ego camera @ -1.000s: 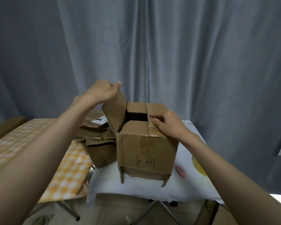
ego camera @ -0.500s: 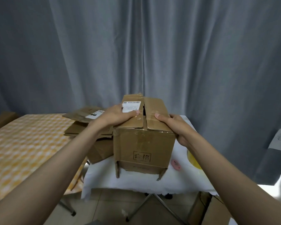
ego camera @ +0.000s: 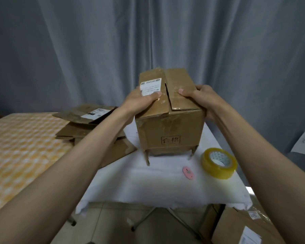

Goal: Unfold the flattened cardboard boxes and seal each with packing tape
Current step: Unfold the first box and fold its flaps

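— Where is the box (ego camera: 169, 131)?
— It stands on the tabletop (ego camera: 148, 184), near the back, in the middle.
— And the hands?
— The left hand (ego camera: 139, 101) lies on the left top flap. The right hand (ego camera: 199, 97) lies on the right top flap and over the right edge.
— What is left of the box?
— A pile of flat boxes (ego camera: 88, 124). It sits partly on the tabletop and partly on the other table (ego camera: 16, 147) further left.
— And on the right?
— The tape roll (ego camera: 218, 162) lies on the tabletop, in front of the box's right corner. A small disc (ego camera: 188, 172) lies just left of the roll.
— Behind it all?
— A curtain (ego camera: 95, 50). More boxes (ego camera: 245, 228) sit on the floor, low on the right.
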